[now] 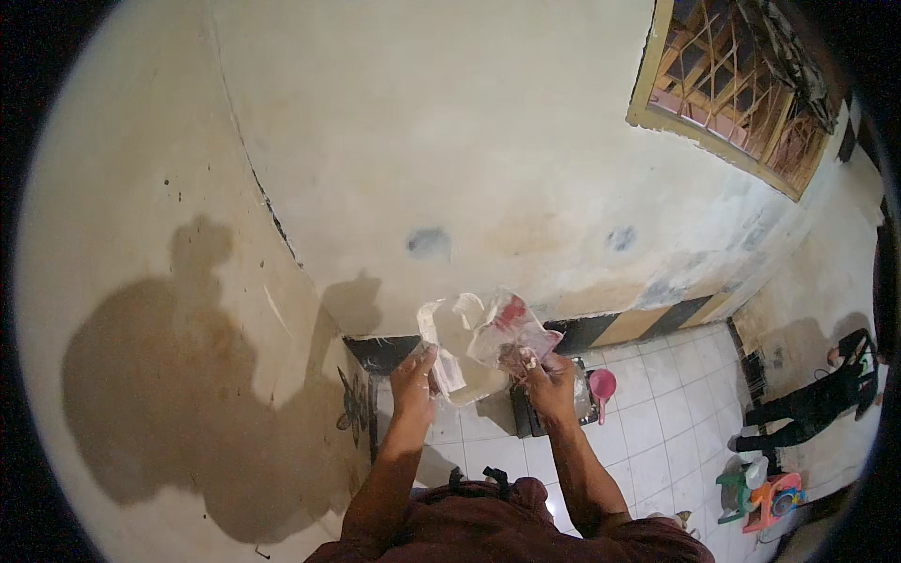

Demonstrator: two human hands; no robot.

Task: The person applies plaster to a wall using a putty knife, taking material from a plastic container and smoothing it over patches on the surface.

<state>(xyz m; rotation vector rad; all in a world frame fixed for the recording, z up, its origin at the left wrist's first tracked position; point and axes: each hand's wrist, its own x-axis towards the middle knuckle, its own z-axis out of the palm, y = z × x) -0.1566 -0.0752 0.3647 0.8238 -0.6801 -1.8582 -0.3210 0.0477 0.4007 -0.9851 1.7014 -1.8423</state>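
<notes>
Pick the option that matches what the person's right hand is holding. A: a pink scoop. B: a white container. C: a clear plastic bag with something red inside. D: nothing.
C: the right hand grips a clear plastic bag with red showing inside, while the left hand holds the white container; the pink scoop lies on the floor tiles.

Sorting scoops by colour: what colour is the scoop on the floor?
Pink; the scoop shows best in the head view.

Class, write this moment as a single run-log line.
left hand: holds white plastic tub | right hand: grips clear plastic bag at tub | floor: pink scoop on white tiles
</notes>
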